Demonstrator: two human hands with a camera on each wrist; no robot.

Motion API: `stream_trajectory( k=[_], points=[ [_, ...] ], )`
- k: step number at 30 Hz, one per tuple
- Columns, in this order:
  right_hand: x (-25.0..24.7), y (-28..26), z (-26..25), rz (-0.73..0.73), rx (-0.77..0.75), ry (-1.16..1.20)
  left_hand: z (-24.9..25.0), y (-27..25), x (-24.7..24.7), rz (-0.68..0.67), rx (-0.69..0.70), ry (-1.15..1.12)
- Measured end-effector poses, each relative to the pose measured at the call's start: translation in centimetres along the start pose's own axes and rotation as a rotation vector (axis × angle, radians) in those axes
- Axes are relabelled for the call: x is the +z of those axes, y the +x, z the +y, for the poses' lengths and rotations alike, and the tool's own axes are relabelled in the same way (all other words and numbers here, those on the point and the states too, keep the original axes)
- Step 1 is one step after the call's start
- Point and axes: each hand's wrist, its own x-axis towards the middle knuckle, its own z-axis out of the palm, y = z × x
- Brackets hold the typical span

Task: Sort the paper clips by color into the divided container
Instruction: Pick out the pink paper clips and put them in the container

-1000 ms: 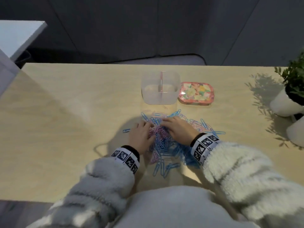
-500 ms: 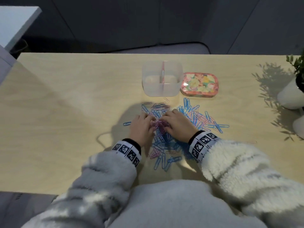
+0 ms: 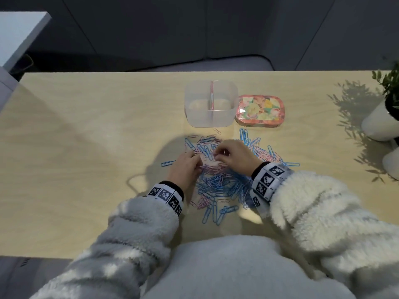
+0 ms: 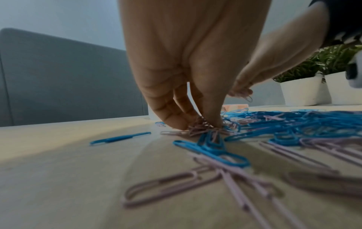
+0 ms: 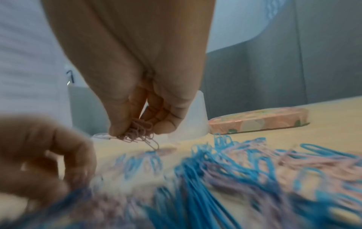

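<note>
A heap of blue and pink paper clips (image 3: pixel 224 180) lies spread on the wooden table (image 3: pixel 86 160). Beyond it stands the clear divided container (image 3: pixel 209 104), with a pink divider down its middle. My right hand (image 3: pixel 218 155) is raised a little over the heap and pinches a small bunch of pink clips (image 5: pixel 137 131). Down on the heap, my left hand (image 3: pixel 197 164) pinches a cluster of pink clips (image 4: pixel 199 126) against the table. In the left wrist view, blue clips (image 4: pixel 211 148) and pink clips (image 4: pixel 166 190) lie in front of the fingers.
A flat floral tin (image 3: pixel 260 111) lies just right of the container. White plant pots (image 3: pixel 380 124) stand at the table's right edge. A single blue clip (image 3: pixel 168 163) lies apart, left of the heap. A dark chair back (image 3: pixel 194 63) shows behind the table.
My right hand has lifted off the heap with pink clips pinched in it. The left hand has stayed low, gathering pink clips.
</note>
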Motion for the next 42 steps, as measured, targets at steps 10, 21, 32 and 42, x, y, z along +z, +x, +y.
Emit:
stream_trajectory(
  k=[10, 21, 32, 42],
  points=[
    [-6.3, 9.4, -4.5, 0.142, 0.258, 0.515, -0.1, -0.8, -1.1, 0.068, -0.109, -0.13],
    [-6.3, 9.9, -4.1, 0.252, 0.25, 0.472, -1.1, -0.1, -1.8, 0.128, -0.241, -0.453],
    [3.0, 1.1, -0.8, -0.181, 0.021, -0.087, -1.9, 1.2, -2.9, 0.143, -0.325, -0.8],
    [0.8, -0.6, 0.7, -0.079, 0.07, -0.109, 0.0, 9.0, -9.8, 0.383, -0.152, -0.519]
  ],
)
